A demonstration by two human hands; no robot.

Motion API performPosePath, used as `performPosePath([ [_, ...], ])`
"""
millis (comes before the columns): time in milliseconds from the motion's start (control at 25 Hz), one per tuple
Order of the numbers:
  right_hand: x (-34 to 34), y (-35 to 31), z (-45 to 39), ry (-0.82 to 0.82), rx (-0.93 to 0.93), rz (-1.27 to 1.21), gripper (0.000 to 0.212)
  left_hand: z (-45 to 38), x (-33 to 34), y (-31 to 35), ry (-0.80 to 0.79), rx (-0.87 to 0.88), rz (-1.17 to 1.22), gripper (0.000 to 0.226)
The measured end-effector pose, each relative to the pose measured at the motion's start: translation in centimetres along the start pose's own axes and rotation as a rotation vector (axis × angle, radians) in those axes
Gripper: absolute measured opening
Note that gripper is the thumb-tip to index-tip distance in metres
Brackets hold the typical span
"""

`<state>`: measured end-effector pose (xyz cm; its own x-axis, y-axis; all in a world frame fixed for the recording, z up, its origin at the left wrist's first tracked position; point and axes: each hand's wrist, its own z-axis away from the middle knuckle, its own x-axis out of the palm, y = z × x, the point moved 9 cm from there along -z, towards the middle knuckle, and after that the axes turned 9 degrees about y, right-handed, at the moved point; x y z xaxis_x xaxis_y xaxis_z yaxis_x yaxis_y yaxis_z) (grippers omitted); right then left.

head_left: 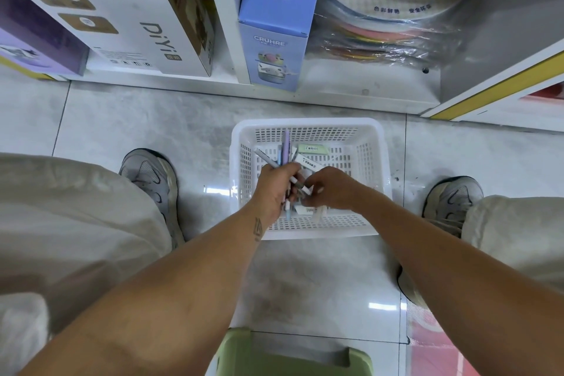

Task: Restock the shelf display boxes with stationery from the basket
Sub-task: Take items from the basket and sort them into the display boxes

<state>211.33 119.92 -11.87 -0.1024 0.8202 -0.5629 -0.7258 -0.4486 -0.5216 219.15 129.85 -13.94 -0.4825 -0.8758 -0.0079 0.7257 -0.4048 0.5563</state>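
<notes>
Head view shows both hands over the white basket point(308, 128) on the floor: the left hand point(276, 189) clutches a fanned bundle of pens point(285, 146); the right hand point(331, 189) pinches another pen point(300, 188). Loosely bunched, they could slip back in.

The hands point(302, 192) hide the pens' point(285, 149) middles and basket point(308, 123) contents beneath.

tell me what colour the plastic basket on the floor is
White. The perforated plastic basket shows best in the head view, the only view here.
</notes>
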Motion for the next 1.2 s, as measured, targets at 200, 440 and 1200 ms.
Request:
performPosePath([
  [200,-2.0,1.8,-0.3,0.100,0.143,-0.062,0.021,-0.8,-0.6,0.2,-0.023,0.047,-0.072,0.009],
  [440,-1.8,-0.4,0.1,0.029,0.144,-0.455,0.027,0.5,1.8,-0.8,-0.253,-0.027,-0.085,0.022],
  [1200,-1.8,-0.1,-2.3,0.408,0.005,0.546,0.054,-1.1,1.6,5.0,0.199,0.700,-1.215,0.037],
])
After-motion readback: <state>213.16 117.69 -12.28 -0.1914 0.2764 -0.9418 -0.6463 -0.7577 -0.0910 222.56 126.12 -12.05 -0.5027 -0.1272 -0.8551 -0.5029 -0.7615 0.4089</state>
